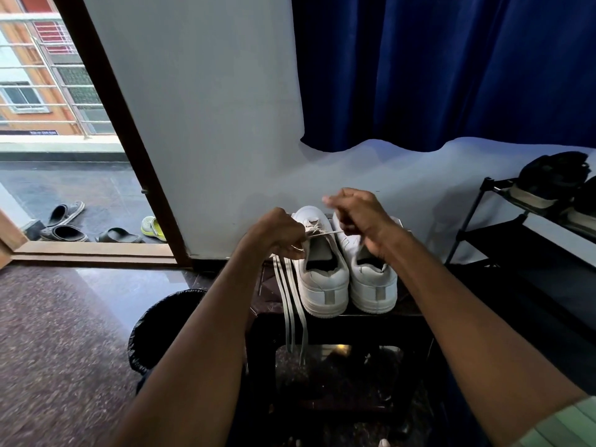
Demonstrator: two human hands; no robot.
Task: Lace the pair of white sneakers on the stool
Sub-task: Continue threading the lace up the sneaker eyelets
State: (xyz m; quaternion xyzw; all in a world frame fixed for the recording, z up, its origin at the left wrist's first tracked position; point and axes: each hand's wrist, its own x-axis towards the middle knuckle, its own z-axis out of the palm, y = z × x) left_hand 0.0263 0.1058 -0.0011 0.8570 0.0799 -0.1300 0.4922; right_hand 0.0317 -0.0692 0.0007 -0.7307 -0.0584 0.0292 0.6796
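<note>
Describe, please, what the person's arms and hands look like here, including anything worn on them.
Both forearms are bare from elbow to wrist. The left hand and right hand wear no gloves, and no watch or rings are visible. Only at the lower right corner does clothing show: a pale green sleeve with lighter stripes, on the right upper arm.

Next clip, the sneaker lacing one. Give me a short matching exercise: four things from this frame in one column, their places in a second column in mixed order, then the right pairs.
Things:
1. white sneakers
2. loose lace ends
3. dark shoes
4. sandals

Places:
A. outside the open doorway
B. hanging over the stool's front left edge
C. on the black rack at right
D. side by side on the stool top

Pairs: 1-D, 2-B, 3-C, 4-A
</note>
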